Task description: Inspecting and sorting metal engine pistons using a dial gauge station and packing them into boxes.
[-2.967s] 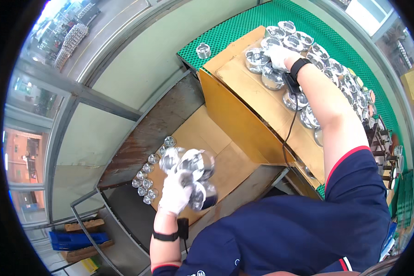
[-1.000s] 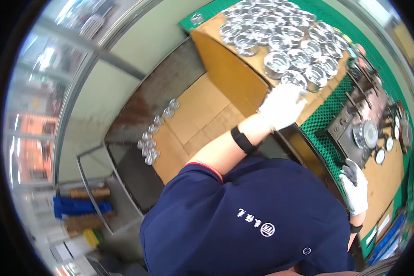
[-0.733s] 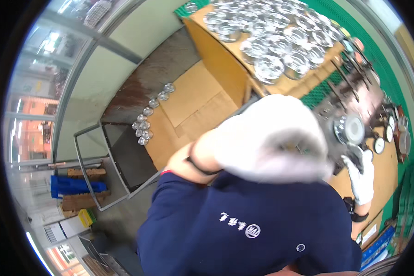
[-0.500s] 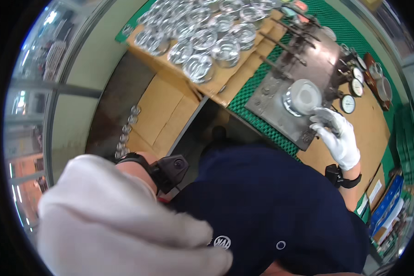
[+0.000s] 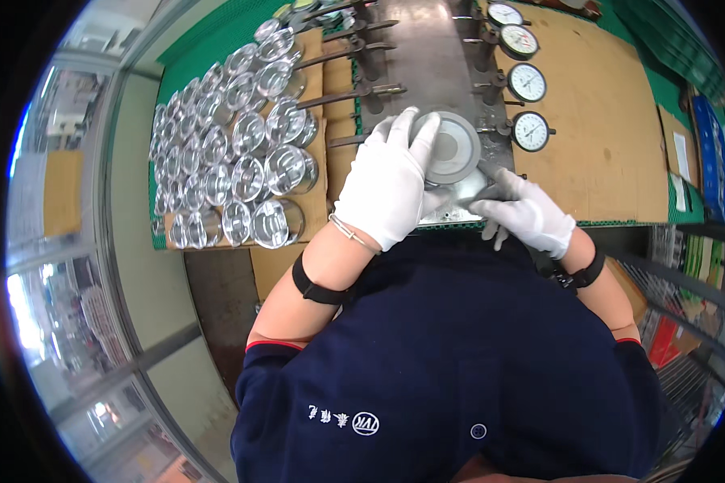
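Note:
A round, cup-like metal part [image 5: 463,165] with a pale grey ringed top stands upright on the steel plate [image 5: 427,44]. My left hand [image 5: 391,181], in a white glove, wraps its left side, fingertips on the upper rim and thumb below. Close to its lower right is my right hand [image 5: 532,213], also gloved, with grey fingertips. Its fingers are bent but spread apart, and I see nothing held between them. Whether these fingertips touch the part I cannot tell.
Several shiny metal cups [image 5: 250,133] stand in rows on cardboard at the left. Rod-like fixtures [image 5: 370,97] line the plate's left side. Dial gauges [image 5: 530,131] stand along its right. Brown cardboard [image 5: 596,153] covers the bench farther right, near a blue box [image 5: 710,141].
My left hand has moved from the lower left up to the round part and closed around it. My right hand stays beside the part. The view has turned toward the bench.

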Motion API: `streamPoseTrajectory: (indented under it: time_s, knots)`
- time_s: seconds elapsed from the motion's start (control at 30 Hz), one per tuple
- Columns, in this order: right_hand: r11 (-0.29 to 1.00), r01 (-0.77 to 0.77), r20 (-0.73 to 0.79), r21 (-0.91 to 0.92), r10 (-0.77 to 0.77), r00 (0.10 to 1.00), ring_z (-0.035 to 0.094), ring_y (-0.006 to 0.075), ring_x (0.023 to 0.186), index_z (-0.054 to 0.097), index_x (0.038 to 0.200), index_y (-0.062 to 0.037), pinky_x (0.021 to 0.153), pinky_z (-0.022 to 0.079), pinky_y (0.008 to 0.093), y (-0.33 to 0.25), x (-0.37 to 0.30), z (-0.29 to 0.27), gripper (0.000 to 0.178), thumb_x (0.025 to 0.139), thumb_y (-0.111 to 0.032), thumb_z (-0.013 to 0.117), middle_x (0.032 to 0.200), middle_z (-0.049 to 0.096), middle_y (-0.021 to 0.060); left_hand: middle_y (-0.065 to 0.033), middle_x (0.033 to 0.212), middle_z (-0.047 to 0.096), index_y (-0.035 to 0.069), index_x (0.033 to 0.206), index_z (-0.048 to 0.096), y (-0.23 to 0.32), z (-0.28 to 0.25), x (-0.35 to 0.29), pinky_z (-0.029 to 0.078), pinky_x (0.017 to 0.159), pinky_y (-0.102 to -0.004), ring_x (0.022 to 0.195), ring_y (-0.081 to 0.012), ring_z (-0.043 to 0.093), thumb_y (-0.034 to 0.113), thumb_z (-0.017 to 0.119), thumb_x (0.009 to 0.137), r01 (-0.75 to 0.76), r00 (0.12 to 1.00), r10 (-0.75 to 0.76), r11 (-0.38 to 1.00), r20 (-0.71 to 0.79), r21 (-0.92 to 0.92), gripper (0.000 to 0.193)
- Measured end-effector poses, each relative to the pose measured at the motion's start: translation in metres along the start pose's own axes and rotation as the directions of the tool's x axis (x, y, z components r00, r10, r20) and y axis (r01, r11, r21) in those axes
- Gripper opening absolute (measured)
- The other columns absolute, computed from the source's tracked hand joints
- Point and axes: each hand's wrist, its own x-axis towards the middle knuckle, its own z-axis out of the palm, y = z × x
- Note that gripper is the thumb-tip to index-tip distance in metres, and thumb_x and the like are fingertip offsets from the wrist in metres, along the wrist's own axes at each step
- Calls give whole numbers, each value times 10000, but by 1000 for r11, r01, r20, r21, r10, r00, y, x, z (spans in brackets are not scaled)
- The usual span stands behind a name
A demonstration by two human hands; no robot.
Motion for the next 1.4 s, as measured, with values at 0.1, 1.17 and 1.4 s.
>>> streamPoseTrajectory:
  time_s: [0.1, 1.17, 1.4]
  knots:
    - [993, -35, 6, 109, 35, 999, 675, 194, 700, 138, 1576, -1, 575, 581, 310, 7, 5, 13, 863, 918, -208, 656, 1101, 664, 176, -248, 1357, 506, 25, 1451, 422, -5, 7, 13, 473, 996, -474, 1156, -443, 560, 288, 863, 681, -26, 998, 28, 999, 59, -35, 925]
    - [997, -33, -58, 75, 38, 998, 669, 162, 614, -27, 1583, -5, 541, 564, 291, -1, 14, 26, 977, 906, -241, 637, 952, 684, 143, -262, 1401, 448, 48, 1485, 388, -20, 30, 32, 446, 1064, -449, 1252, -449, 504, 53, 803, 664, 5, 1000, -10, 958, -16, -288, 920]
    - [900, -54, -146, -433, -11, 989, 715, 309, 707, 25, 1572, 29, 653, 576, 391, -11, 9, 10, 936, 896, -216, 624, 1003, 698, 243, -239, 1267, 571, 12, 1390, 488, -5, 9, 32, 478, 1002, -427, 1170, -403, 579, 130, 781, 756, 43, 999, -51, 919, -10, -391, 708]
